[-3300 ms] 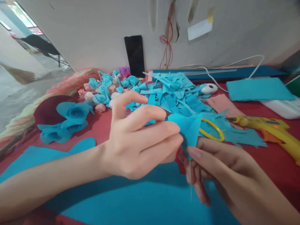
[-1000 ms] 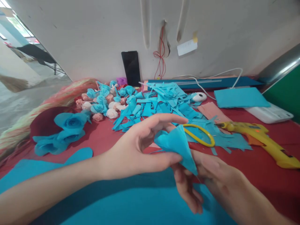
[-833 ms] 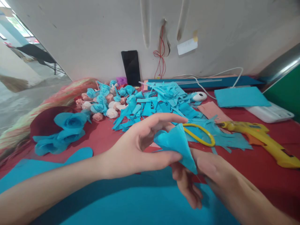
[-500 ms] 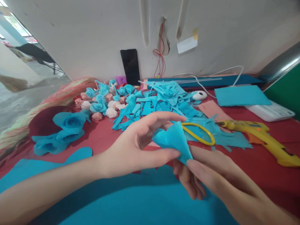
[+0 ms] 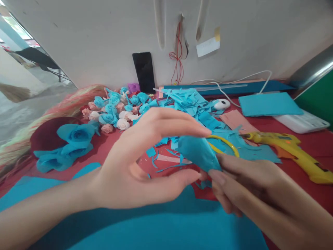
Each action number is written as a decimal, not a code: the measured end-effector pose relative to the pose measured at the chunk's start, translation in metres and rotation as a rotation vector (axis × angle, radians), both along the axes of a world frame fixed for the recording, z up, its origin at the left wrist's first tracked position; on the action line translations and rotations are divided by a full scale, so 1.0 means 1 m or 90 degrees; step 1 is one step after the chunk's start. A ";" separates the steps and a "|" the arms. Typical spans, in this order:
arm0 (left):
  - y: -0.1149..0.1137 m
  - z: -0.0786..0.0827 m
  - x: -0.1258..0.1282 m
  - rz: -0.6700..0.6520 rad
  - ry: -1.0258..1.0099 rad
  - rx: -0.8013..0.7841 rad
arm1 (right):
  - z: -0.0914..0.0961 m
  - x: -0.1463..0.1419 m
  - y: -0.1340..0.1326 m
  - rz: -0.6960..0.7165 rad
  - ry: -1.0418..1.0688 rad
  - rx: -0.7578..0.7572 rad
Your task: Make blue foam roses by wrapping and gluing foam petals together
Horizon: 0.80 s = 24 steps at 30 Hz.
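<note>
My left hand (image 5: 135,163) and my right hand (image 5: 249,187) meet over the red table (image 5: 299,187), both pinching a small cone-shaped piece of blue foam (image 5: 199,152). The left thumb and forefinger curve around its wide end. The right fingertips grip its narrow tip from the right. A large blue foam sheet (image 5: 156,229) lies under both forearms.
Yellow-handled scissors (image 5: 226,144) lie just behind the piece among blue scraps (image 5: 187,104). A yellow glue gun (image 5: 291,149) lies to the right. Small blue, pink and white foam roses (image 5: 114,111) and larger blue roses (image 5: 70,139) sit left. A black phone (image 5: 143,71) leans on the wall.
My left hand has opened wider and come closer to the camera, its fingers arched over the blue piece. My right fingers have slid up onto the piece's tip.
</note>
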<state>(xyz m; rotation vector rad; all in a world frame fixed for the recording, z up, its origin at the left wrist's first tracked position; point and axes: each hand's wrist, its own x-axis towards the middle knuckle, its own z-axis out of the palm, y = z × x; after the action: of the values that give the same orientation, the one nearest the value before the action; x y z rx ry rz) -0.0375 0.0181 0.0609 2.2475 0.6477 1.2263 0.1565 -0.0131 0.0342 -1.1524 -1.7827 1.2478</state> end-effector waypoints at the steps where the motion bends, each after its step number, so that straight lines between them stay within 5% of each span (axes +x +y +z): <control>1: 0.000 0.003 0.000 0.014 0.035 0.074 | 0.000 0.000 0.001 0.012 -0.028 0.027; 6: -0.002 0.011 0.003 0.035 0.166 0.213 | 0.006 -0.003 0.003 0.060 -0.078 0.036; 18: -0.001 0.004 0.004 0.014 0.250 0.104 | -0.011 -0.002 -0.006 0.108 0.015 0.119; 24: -0.002 0.005 0.004 -0.015 0.229 0.054 | -0.024 0.012 -0.013 0.013 0.027 0.226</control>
<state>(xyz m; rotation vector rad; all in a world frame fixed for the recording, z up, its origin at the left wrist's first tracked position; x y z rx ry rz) -0.0332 0.0165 0.0659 2.5664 0.7070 0.8557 0.1685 -0.0262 0.0100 -0.9003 -1.8937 0.9103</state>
